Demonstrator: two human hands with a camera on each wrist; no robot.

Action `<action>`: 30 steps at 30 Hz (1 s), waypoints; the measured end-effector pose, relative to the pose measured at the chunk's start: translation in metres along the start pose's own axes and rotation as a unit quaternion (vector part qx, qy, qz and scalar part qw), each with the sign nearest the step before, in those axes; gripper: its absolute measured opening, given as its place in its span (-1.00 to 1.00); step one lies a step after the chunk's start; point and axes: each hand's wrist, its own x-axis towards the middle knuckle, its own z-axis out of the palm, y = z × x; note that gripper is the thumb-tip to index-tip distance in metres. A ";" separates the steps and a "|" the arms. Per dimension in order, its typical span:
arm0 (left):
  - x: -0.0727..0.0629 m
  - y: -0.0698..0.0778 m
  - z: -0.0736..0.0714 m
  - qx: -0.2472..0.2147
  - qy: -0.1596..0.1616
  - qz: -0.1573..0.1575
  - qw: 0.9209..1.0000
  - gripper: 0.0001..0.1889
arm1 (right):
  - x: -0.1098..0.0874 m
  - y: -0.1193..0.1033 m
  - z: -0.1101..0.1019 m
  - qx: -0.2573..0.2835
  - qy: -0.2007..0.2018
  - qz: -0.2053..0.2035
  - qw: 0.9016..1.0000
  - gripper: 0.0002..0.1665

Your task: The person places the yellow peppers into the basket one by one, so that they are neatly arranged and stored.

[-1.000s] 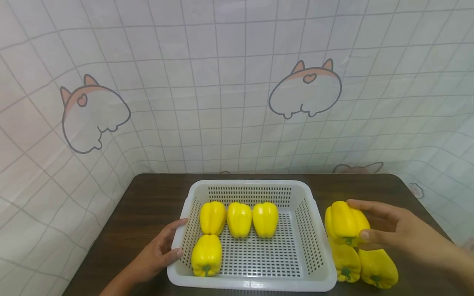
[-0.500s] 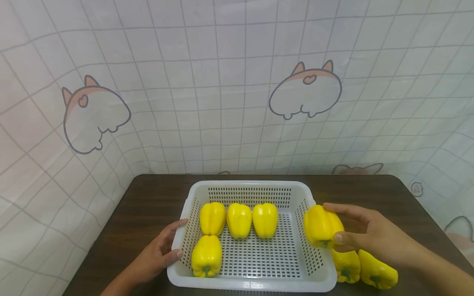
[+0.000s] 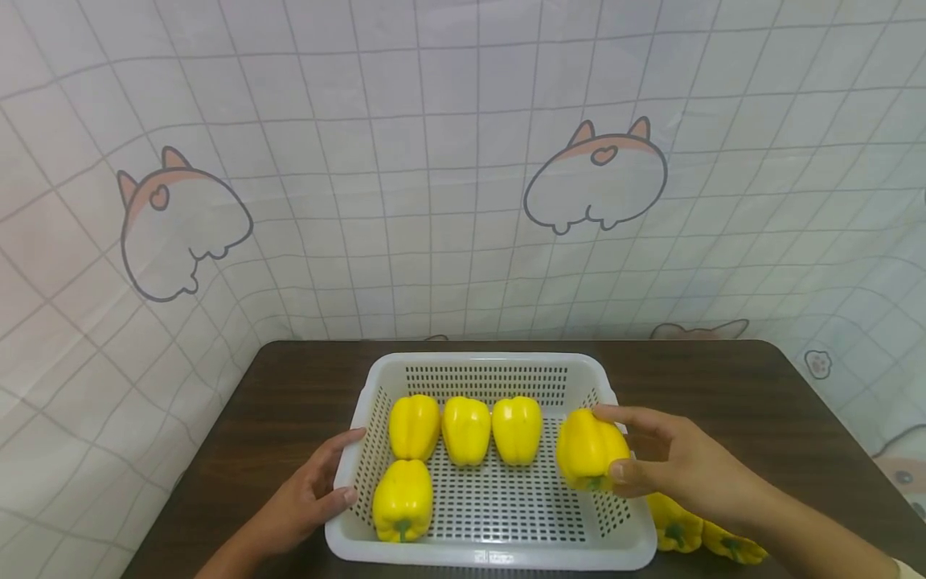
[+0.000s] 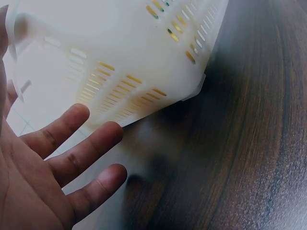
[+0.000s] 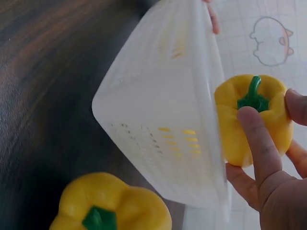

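Note:
My right hand (image 3: 669, 462) holds a yellow bell pepper (image 3: 589, 446) between thumb and fingers, above the right side of the white perforated plastic basket (image 3: 492, 556). Its green stem (image 5: 254, 98) shows in the right wrist view, level with the rim. At the basket's left rim, my left hand (image 3: 307, 490) rests its thumb and a finger; in the left wrist view other fingers (image 4: 91, 148) lie loosely extended outside the wall. Inside the basket are a back row of yellow peppers (image 3: 466, 432) and one front-left pepper (image 3: 403, 500), stem toward me.
Two more yellow bell peppers, one nearer the basket (image 3: 674, 523) and one farther right (image 3: 732, 544), lie on the dark wooden table (image 3: 304, 386), partly behind the right forearm. A white gridded cloth (image 3: 448, 177) with cartoon animals hangs behind the table.
My right hand has carried the bell pepper leftward, from above the peppers on the table to over the basket's right side. The left hand and basket have stayed in place.

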 end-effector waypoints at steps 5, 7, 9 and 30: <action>0.001 0.000 -0.001 -0.005 -0.003 0.007 1.000 -0.28 | 0.005 -0.001 0.010 0.004 -0.007 0.000 1.000 -0.21; 0.001 0.000 -0.001 -0.003 -0.003 0.009 1.000 -0.28 | 0.007 -0.002 0.014 0.009 -0.009 -0.003 1.000 -0.21; 0.001 -0.001 -0.001 -0.002 -0.002 0.011 1.000 -0.29 | 0.009 -0.004 0.019 0.011 -0.006 -0.003 1.000 -0.22; 0.002 -0.005 -0.001 -0.011 -0.007 0.017 1.000 -0.29 | 0.032 -0.003 0.058 0.050 0.001 0.016 0.999 -0.21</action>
